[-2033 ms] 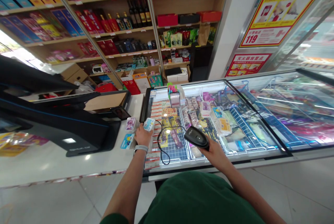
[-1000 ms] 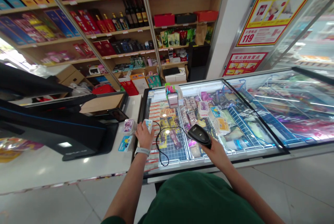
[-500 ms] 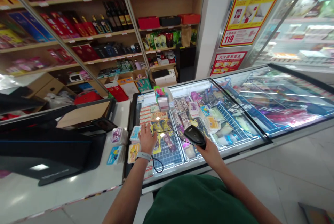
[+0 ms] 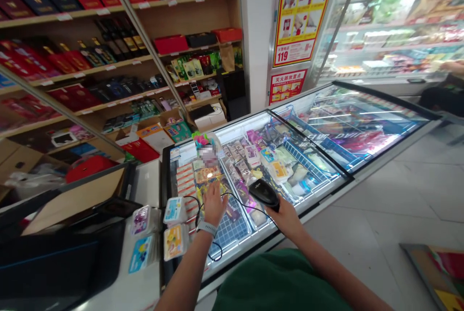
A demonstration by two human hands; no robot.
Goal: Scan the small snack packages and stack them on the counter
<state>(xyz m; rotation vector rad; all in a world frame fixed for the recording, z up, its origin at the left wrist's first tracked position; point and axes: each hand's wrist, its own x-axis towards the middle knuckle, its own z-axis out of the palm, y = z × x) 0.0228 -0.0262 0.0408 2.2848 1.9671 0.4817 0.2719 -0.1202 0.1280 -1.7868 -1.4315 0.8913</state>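
Gripping the black handheld barcode scanner (image 4: pixel 264 192) above the glass-topped freezer (image 4: pixel 346 177), your right hand (image 4: pixel 287 215) stays... clamped; your left hand (image 4: pixel 213 203) lies spread flat on the glass, just beside the small blue-lidded tub (image 4: pixel 174 209); hold that grip steady.

Head-worn camera, facing forward and down, close above the freezer (image 4: pixel 311 144)

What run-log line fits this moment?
left hand: open over glass freezer lid | right hand: grips black corded barcode scanner | nearby: yellow-lidded plastic tub
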